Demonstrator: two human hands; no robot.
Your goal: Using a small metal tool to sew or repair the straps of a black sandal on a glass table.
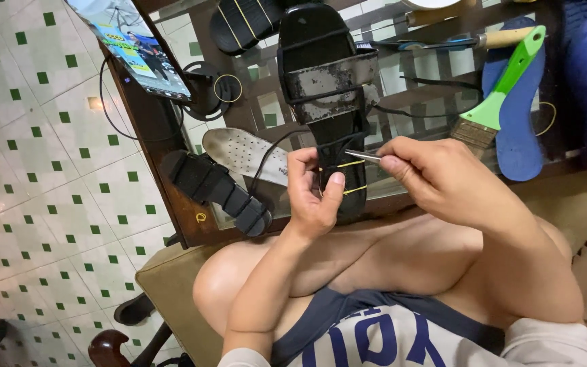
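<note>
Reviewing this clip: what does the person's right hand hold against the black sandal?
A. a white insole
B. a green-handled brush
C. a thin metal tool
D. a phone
C: the right hand pinches a thin metal tool whose tip meets the black sandal, while the green-handled brush lies on the table.

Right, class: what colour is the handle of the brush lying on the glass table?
Bright green handle, with pale bristles; the head view shows it, at upper right.

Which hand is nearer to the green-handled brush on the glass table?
Right. The right hand, pinching a metal tool, lies just below-left of the brush. The left hand grips the black sandal farther left.
</note>
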